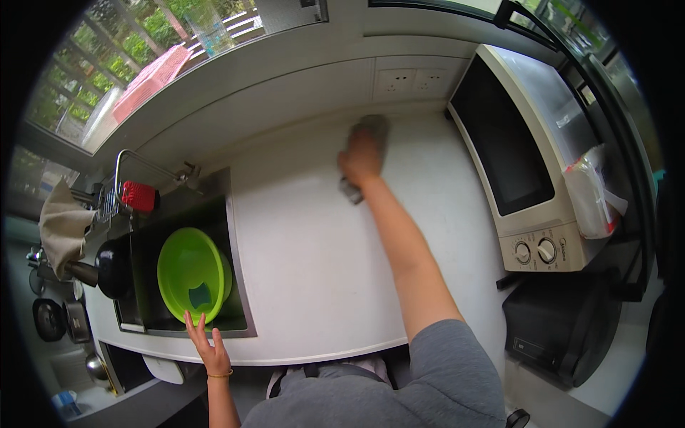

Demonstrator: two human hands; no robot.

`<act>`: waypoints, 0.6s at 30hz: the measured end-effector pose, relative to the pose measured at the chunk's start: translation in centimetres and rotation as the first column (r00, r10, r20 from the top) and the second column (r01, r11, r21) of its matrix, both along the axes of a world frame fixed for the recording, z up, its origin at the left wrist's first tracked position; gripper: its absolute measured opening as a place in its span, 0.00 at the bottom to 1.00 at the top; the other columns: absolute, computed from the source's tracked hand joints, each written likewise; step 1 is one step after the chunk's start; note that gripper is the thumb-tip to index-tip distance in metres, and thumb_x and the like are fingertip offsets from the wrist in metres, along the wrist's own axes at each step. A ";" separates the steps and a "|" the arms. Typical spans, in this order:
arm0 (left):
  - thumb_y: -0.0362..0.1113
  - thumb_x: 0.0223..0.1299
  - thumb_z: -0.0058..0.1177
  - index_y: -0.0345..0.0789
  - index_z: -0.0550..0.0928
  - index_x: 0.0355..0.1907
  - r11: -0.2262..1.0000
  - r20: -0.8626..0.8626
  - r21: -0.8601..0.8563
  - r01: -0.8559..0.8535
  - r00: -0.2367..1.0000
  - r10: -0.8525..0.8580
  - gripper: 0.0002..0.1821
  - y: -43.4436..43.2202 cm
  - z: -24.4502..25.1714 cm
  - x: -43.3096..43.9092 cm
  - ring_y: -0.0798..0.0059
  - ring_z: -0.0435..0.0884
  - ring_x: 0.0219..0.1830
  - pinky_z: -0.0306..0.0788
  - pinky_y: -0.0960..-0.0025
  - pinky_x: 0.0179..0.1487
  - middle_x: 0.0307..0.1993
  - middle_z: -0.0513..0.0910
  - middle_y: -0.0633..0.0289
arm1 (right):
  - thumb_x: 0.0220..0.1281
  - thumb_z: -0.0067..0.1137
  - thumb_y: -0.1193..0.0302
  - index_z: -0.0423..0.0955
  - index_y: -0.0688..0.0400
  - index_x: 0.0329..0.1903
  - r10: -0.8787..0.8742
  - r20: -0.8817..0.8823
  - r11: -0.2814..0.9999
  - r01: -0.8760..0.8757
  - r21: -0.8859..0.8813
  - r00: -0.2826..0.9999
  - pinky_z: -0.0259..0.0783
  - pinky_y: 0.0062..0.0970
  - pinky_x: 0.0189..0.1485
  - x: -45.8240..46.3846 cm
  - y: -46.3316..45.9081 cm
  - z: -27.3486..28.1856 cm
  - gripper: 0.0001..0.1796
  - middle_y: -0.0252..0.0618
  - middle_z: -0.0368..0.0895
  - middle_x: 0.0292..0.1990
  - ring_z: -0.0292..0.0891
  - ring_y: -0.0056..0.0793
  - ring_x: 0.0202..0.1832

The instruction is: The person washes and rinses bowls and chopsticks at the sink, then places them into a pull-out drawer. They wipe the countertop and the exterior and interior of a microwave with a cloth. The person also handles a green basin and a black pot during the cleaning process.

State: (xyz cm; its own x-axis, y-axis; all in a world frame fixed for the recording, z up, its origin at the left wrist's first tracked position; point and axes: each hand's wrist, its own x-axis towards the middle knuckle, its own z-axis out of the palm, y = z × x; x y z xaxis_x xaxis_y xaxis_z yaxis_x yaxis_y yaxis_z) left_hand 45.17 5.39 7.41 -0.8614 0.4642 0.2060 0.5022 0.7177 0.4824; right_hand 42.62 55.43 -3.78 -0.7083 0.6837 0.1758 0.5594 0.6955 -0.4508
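My right hand (pixel 363 160) reaches to the back of the white countertop (pixel 310 246) and presses a grey cloth (pixel 377 128) on it; hand and cloth are blurred. Nothing is in my left hand (pixel 208 345), whose fingers are spread at the sink's front edge, close to the rim of a green plastic basin (pixel 184 257). A dark green piece, perhaps a sponge or cloth, lies inside the basin. The basin sits in the dark sink (pixel 243 289).
A microwave oven (pixel 514 139) stands on the right, with a black appliance (pixel 556 326) nearer me. A faucet (pixel 120 166), a red holder (pixel 140 196), a black wok (pixel 112 267) and a beige cloth (pixel 64 224) are at the left. Wall sockets (pixel 412 81) sit at the back.
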 end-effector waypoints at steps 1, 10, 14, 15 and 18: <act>0.30 0.57 0.42 0.30 0.68 0.52 1.000 0.002 0.002 -0.004 1.000 0.004 0.19 0.1 0.0 0.3 0.53 0.47 0.67 0.42 0.57 0.65 0.65 0.50 0.50 | 0.47 0.48 0.63 0.65 0.67 0.51 0.128 -0.076 0.990 -0.123 0.066 0.989 0.54 0.38 0.60 -1.3 -2.5 -0.4 0.28 0.54 0.66 0.52 0.58 0.46 0.58; 0.28 0.56 0.42 0.28 0.68 0.51 0.984 -0.058 -0.052 -0.170 0.984 0.167 0.19 -4.8 1.0 1.7 0.53 0.47 0.67 0.43 0.57 0.65 0.64 0.51 0.48 | 0.46 0.44 0.73 0.71 0.66 0.40 0.137 -0.161 0.877 -0.044 0.479 0.977 0.61 0.38 0.54 4.6 4.7 -2.2 0.16 0.54 0.72 0.41 0.66 0.49 0.47; 0.30 0.59 0.40 0.29 0.69 0.51 0.967 -0.080 -0.028 -0.254 0.965 0.251 0.17 -8.4 0.3 2.3 0.53 0.50 0.66 0.46 0.59 0.65 0.64 0.52 0.49 | 0.48 0.46 0.68 0.70 0.65 0.43 -0.303 -0.200 0.747 0.362 0.557 0.932 0.59 0.39 0.56 7.0 7.3 -2.4 0.19 0.54 0.71 0.45 0.65 0.48 0.50; 0.30 0.59 0.40 0.29 0.69 0.51 0.962 -0.065 -0.035 -0.272 0.961 0.269 0.17 -8.9 0.1 2.4 0.53 0.50 0.66 0.46 0.59 0.65 0.64 0.52 0.48 | 0.49 0.45 0.67 0.70 0.65 0.42 -0.318 -0.173 0.719 0.356 0.597 0.932 0.60 0.39 0.55 5.7 6.2 -2.5 0.19 0.53 0.71 0.44 0.65 0.48 0.50; 0.28 0.56 0.43 0.28 0.68 0.52 0.959 0.000 0.007 -0.283 0.959 0.283 0.19 -9.4 -0.5 1.7 0.52 0.48 0.66 0.44 0.58 0.65 0.64 0.51 0.48 | 0.48 0.44 0.68 0.71 0.64 0.39 -0.182 -0.070 0.899 0.195 0.392 0.981 0.60 0.38 0.53 -1.2 0.4 -1.7 0.17 0.52 0.72 0.42 0.65 0.47 0.48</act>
State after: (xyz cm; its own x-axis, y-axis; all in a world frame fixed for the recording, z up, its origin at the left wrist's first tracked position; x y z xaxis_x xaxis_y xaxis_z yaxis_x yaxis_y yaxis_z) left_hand 46.89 -4.01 6.86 -0.9571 0.1999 0.2098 0.2796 0.8271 0.4875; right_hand 41.42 55.82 -5.52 -0.5629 0.6741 0.4784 0.6883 0.7027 -0.1802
